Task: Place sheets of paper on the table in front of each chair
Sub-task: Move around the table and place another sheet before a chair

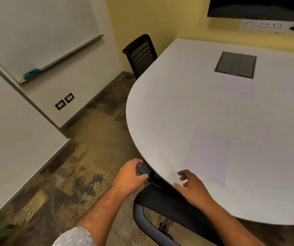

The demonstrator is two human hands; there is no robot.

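The rounded white worktop (187, 96) fills the right side of the view, its curved edge running from the far yellow wall down toward the person. Set into its surface near the far end is a dark grey rectangular hatch panel (235, 64).

A black mesh-backed office chair (169, 199) is tucked under the near edge of the worktop, with a grey armrest loop showing below the seat. A second black chair with a slatted back (141, 54) stands at the far left edge of the worktop, close to the corner of the room.

On the left wall hangs a large whiteboard (36, 29), and a teal eraser (31, 74) lies on its tray. The floor is mottled brown and tan carpet (82, 157).

One white sheet of paper (208, 153) lies flat on the worktop directly in front of the near chair, its lower edge close to the worktop rim. Another white sheet of paper (235, 84) lies flat farther back, just beside the hatch panel; its outline is faint against the surface.

The left hand (131, 174) has its grip curled around the dark end of the near chair's armrest. The right hand (190, 187) hovers at the worktop's near edge above the chair back, fingers loosely bent and apart, holding nothing, just beside the near sheet.
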